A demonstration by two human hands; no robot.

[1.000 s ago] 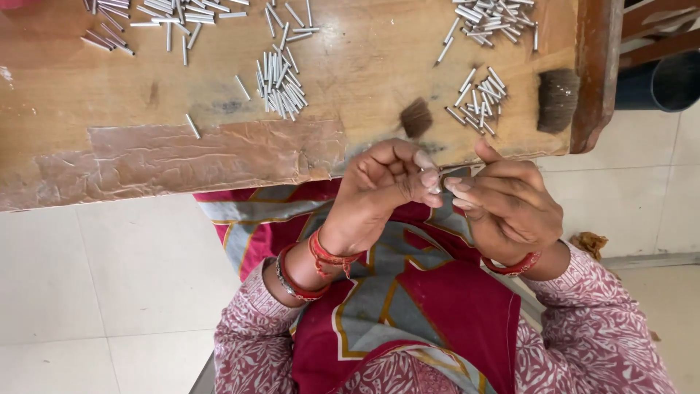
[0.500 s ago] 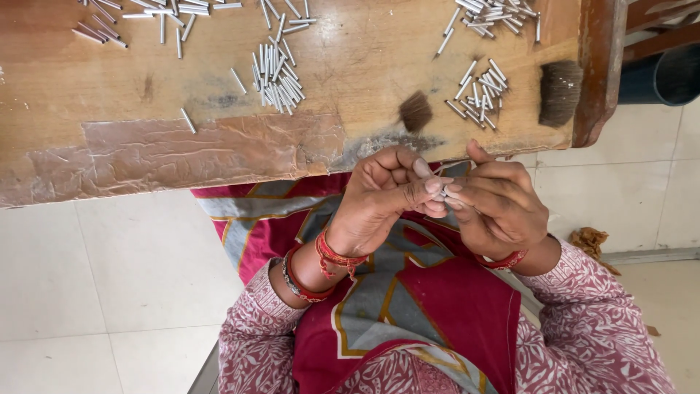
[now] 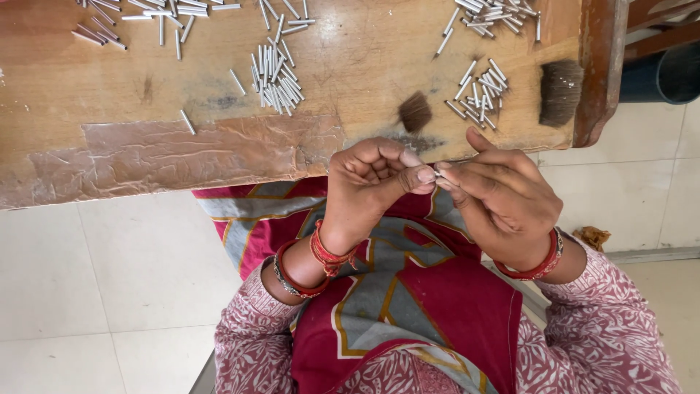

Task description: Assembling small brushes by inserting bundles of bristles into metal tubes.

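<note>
– Left hand (image 3: 379, 182): fingers curled in, thumb and forefinger narrowed to a pinch at the tips. It meets the right hand (image 3: 503, 198) over the lap, just short of the table edge.

– What is between them?

– A small metal tube (image 3: 438, 175), gripped from both sides. The right hand's fingers are closed on its far end, thumb raised. Whether anything dark sits in the tube I cannot tell; it is mostly covered by fingertips.

– Change against half a second back?

– The hands have kept their place below the table edge. The left fingers were looser then and have since drawn tight onto the tube. My reading is that the work is at fine fingertip handling, with the piece not yet set down.

– Wrists?

– Red bangles (image 3: 327, 257) on the left wrist, one red bangle on the right. Patterned pink sleeves, red cloth over the lap.

– Moving outward.

– Wooden table (image 3: 350, 51), its near edge patched with brown tape (image 3: 182, 149). Just beyond the hands lies a small dark tuft of bristle (image 3: 415, 111), with a larger tuft (image 3: 560, 91) towards the right end. A loose pile of tubes (image 3: 477, 91) lies between the two tufts, and another pile (image 3: 275, 76) is at mid-table. More tubes (image 3: 488, 11) are scattered along the far edge.
</note>
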